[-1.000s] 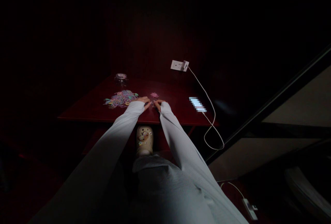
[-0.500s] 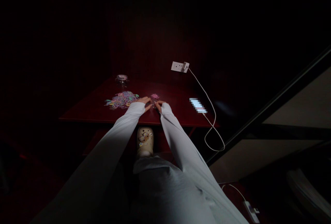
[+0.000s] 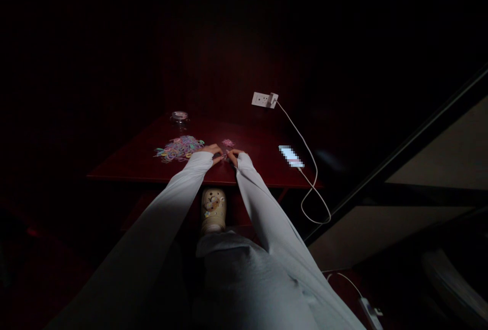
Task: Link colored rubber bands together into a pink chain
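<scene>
My left hand [image 3: 213,151] and my right hand [image 3: 232,156] meet close together above the front part of a dark red table [image 3: 125,165]. The fingers of each are bent into a pinch. Something small and pale seems to sit between the fingertips, too tiny and dim to name. Left of my left hand lies a loose heap of pastel rubber bands [image 3: 179,148], with a few small coloured pieces among them. Just beyond the fingertips is a little pile of pink bits [image 3: 228,143], probably bands too.
A clear jar with a lid [image 3: 180,116] stands at the table's back left. To the right, a phone [image 3: 291,156] lies on a white cable [image 3: 314,159] that runs to a wall socket [image 3: 263,99]. My clog [image 3: 213,208] shows below the table edge. A power strip [image 3: 370,313] is at lower right.
The fingertips have shifted very slightly against each other while both hands stay in the same place. The whole view has moved a touch; nothing else differs.
</scene>
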Motion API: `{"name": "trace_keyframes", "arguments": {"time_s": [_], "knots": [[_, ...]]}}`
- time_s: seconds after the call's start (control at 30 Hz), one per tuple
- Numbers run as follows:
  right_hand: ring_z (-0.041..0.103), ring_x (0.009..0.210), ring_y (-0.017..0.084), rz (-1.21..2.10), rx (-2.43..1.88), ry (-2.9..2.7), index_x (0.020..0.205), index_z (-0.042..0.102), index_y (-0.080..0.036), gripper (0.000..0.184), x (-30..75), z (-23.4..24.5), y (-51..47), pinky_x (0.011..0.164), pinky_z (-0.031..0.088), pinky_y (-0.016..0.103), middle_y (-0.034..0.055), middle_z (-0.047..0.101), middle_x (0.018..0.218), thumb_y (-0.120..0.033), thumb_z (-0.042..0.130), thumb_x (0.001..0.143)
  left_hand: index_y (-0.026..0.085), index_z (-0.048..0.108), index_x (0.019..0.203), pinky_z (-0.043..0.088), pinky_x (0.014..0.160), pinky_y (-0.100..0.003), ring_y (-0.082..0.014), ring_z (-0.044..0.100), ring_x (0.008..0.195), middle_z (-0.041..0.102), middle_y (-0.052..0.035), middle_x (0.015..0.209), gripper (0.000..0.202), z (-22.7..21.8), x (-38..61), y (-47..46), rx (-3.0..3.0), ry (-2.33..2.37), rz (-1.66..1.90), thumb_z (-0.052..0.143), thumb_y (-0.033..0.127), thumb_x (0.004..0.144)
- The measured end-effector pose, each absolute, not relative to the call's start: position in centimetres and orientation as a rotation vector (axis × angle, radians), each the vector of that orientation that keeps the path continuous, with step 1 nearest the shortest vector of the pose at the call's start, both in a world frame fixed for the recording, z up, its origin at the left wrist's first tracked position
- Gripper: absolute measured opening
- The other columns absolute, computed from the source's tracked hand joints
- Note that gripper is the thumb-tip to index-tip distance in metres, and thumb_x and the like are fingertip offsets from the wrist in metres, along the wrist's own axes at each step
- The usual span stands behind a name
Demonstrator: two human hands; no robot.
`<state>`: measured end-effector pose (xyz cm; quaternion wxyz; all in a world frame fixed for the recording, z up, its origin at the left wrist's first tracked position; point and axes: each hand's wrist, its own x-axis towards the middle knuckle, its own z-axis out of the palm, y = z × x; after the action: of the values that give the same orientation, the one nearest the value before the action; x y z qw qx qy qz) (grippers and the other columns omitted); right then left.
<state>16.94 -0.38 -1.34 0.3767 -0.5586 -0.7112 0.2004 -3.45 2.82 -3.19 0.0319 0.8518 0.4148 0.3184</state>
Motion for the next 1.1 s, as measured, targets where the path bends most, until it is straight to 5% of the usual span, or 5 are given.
{"name": "trace_keyframes", "arguments": {"time_s": [0.8,1.1], "knots": [[0.068,0.073,0.014,0.66,-1.355,-1.776,0.081,0.079,-0.021,0.045,16.3,-0.5,-1.3,0.07,0.048,0.022,-0.0004,0.076,0.075,-0.052,0.058,0.107,0.024,0.079,0.102,0.057,0.094,-0.032,-0.0226,0.07,0.101,0.077,-0.0065,0.105,0.023,-2.8,-3.0,2.2,2.576,1.341,0.99,0.06,0.038,0.106],[0.067,0.073,0.015,0.59,-1.38,-1.816,0.078,0.078,-0.022,0.046,16.6,-1.0,-0.7,0.071,0.045,0.024,-0.0001,0.076,0.075,-0.051,0.059,0.109,0.023,0.077,0.1,0.055,0.093,-0.03,-0.022,0.072,0.104,0.078,-0.0073,0.11,0.022,-3.5,-3.0,3.1,2.612,1.339,0.941,0.056,0.024,0.105]]}}
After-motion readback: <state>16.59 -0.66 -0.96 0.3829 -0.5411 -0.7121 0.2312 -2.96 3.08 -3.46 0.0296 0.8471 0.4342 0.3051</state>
